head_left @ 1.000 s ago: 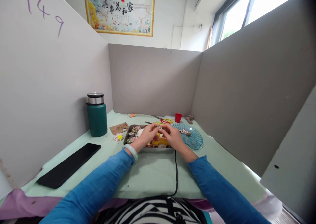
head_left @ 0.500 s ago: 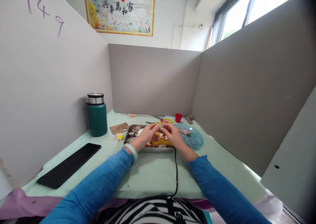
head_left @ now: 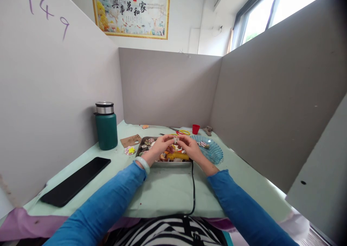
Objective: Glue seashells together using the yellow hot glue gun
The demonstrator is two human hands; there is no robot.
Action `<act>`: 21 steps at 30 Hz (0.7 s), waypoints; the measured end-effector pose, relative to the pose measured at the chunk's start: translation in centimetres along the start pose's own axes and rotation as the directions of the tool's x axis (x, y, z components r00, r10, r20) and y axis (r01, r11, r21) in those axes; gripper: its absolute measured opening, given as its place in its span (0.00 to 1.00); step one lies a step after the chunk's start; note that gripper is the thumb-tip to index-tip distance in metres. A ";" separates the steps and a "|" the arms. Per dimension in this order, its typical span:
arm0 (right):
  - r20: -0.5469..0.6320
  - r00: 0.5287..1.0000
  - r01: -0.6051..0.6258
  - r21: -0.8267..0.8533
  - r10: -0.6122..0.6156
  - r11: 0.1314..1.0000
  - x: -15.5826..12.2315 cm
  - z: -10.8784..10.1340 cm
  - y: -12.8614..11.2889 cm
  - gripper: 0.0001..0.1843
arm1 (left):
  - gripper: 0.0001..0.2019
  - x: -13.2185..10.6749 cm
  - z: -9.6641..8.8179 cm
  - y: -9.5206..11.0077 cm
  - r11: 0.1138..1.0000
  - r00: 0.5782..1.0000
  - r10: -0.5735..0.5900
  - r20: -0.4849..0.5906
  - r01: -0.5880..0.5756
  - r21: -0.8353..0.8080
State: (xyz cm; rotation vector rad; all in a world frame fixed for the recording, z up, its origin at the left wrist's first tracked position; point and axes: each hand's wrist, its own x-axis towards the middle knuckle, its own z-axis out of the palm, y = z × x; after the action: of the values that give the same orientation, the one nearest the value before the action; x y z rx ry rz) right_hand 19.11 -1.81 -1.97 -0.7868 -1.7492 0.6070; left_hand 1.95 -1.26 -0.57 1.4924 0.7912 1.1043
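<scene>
Shifted slightly since the earlier frame: fingertips of the left hand [head_left: 162, 146] and right hand [head_left: 192, 147], with more of a small whitish piece [head_left: 176, 140] now exposed between them.

Head view. Pale white to faintly grey in colour; irregular and somewhat jagged in outline, with short projections at the edges and darker marks among them. Too small in frame to tell exact form, material or finish. Partly covered at both sides by the fingers. Located over the far side of a metal tray [head_left: 173, 164].

Clamped on the piece from the left by the left hand, with a pale bracelet [head_left: 142, 164] at the wrist. Clamped on it from the opposite side by the right hand.

Contained in the tray: mottled pieces [head_left: 145, 148] at the left and a yellow object [head_left: 177, 155] near the front edge. Visible from the near right corner: a black cord [head_left: 193, 188], laid across the green-covered bench [head_left: 162, 193]. Placed just right of the tray: a blue plate [head_left: 217, 152], bearing small multicoloured pieces [head_left: 203, 145]. Placed beyond: scissors [head_left: 183, 132] and a red cup [head_left: 195, 129]. Placed left: a brown card [head_left: 130, 141].
</scene>
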 end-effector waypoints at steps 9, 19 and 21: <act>-0.016 1.000 0.006 -0.115 -0.008 0.993 -0.1 0.1 0.3 0.15 | 0.19 0.0 0.2 0.3 0.997 0.999 -0.020 -0.025 0.022 0.069; 0.000 1.000 0.012 -0.247 -0.012 0.969 -0.1 -0.1 0.1 0.16 | 0.16 0.5 -0.5 -0.2 0.991 0.998 -0.054 -0.032 0.049 -0.128; 0.062 0.998 0.006 -0.397 0.020 0.918 -0.1 -0.4 0.2 0.16 | 0.15 0.6 -0.7 -0.2 0.986 0.994 -0.034 -0.099 0.017 -0.167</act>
State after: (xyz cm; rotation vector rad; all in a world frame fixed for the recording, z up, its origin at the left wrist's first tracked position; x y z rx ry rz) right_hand 19.58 -1.76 -2.02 -1.0622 -1.9602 0.2823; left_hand 1.54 -0.46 -0.60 1.2917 0.7667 1.2045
